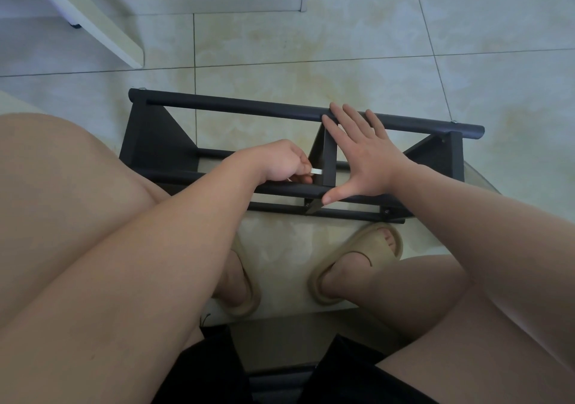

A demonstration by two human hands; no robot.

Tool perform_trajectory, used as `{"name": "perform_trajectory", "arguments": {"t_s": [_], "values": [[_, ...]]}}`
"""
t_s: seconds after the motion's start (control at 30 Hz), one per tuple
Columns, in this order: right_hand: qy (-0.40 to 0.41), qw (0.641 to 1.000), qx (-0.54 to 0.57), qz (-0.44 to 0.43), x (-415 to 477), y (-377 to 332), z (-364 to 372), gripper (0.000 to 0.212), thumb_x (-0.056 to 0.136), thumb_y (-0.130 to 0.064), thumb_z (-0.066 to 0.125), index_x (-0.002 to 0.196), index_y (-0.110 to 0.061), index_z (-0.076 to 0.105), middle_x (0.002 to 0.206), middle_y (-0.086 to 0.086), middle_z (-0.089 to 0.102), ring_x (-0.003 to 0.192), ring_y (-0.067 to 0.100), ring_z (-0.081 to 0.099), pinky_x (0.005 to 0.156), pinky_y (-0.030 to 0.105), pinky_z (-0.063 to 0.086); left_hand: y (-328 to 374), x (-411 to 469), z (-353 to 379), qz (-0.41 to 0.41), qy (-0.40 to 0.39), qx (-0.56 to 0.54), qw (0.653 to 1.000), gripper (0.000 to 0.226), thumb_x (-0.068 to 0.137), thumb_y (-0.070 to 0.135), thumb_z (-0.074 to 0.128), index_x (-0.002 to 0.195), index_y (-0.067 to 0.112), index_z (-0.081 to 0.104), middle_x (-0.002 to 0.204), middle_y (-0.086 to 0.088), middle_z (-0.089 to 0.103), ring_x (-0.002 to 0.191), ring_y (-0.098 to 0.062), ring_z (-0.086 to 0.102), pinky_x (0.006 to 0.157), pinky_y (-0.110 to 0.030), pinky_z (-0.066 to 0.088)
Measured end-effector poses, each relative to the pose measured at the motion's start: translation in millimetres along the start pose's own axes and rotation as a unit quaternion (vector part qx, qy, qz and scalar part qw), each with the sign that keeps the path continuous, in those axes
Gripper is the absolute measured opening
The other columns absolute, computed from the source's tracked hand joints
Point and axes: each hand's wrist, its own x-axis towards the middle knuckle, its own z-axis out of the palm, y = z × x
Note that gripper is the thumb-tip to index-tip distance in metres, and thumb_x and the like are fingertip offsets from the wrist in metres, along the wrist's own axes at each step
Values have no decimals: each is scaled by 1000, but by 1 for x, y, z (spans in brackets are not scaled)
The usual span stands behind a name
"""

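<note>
**tileguy:** Head view, looking straight down past bare knees. The black metal rack sits on the tiled floor right in front of the feet, long side running left to right. What are the hands up to?

**rackfan:** The left hand is curled tight, pinching a small silver tool between thumb and fingers. The tool's tip pokes out to the right and sits against the middle upright of the rack, just above the near rail. Can't tell if it's in a screw, too small.

**tileguy:** And the other one?

**rackfan:** The right hand is spread flat, gripping nothing. Its fingers lie straight across the far top bar and the thumb presses on the near rail, so the palm spans the gap just right of the upright.

**tileguy:** Anything else around?

**rackfan:** Beige slippers on both feet, just this side of the rack. There's also a white board slanting across the floor at top left, well apart.
</note>
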Motion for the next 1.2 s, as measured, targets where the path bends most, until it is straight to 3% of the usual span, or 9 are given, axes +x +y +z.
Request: {"name": "perform_trajectory", "arguments": {"t_s": [0.13,0.3,0.43,0.7,0.87,1.0,1.1,1.2], "values": [[5,1000,5,-1,-1,0,0,150,49,-106,32,162,-16,-8,169,6,-18,155,25,-17,125,50,-10,0,0,0,8,-2,21,1000,21,99,14,59,82,20,68,83,7,75,84,-12,64,93,-33,47],[4,1000,3,0,0,0,1,151,48,-108,30,162,-17,-9,168,6,-19,155,24,-18,125,50,-10,-2,1,-2,10,-1,71,997,23,96,17,63,76,27,70,95,-1,72,102,-26,62,102,-42,46],[6,1000,7,1,0,0,2,150,48,-107,30,162,-17,-8,168,5,-19,155,24,-18,125,50,-11,-3,2,-3,10,-15,95,995,26,95,19,64,72,30,67,81,7,62,91,-20,55,97,-39,44],[6,1000,4,-1,2,0,2,149,49,-107,29,162,-18,-10,168,5,-20,155,24,-18,125,50,-10,-2,2,-9,25,-24,151,988,24,95,24,65,73,34,66,80,13,61,82,-11,55,85,-32,42],[4,1000,7,-1,2,2,1,150,48,-107,29,162,-18,-9,169,5,-19,155,23,-18,125,50,-10,2,1,-18,41,21,193,980,11,93,20,68,94,26,77,82,15,67,80,-7,59,72,-25,41],[8,1000,10,-1,2,2,0,149,48,-107,29,162,-17,-8,169,6,-17,156,24,-16,125,50,-9,8,2,-12,56,20,206,977,13,90,19,69,91,30,76,84,17,66,89,-11,62,82,-28,45],[10,1000,12,-1,3,2,1,149,49,-107,30,162,-18,-7,169,6,-17,156,24,-16,125,50,-9,8,5,-9,59,20,163,985,18,94,21,64,82,33,70,86,19,63,94,-13,59,89,-31,45],[12,1000,12,-1,3,1,2,149,49,-107,31,162,-18,-7,169,5,-16,156,24,-15,125,49,-9,6,9,0,36,36,26,998,17,96,25,61,81,30,68,98,5,70,99,-19,65,91,-38,54]]}}
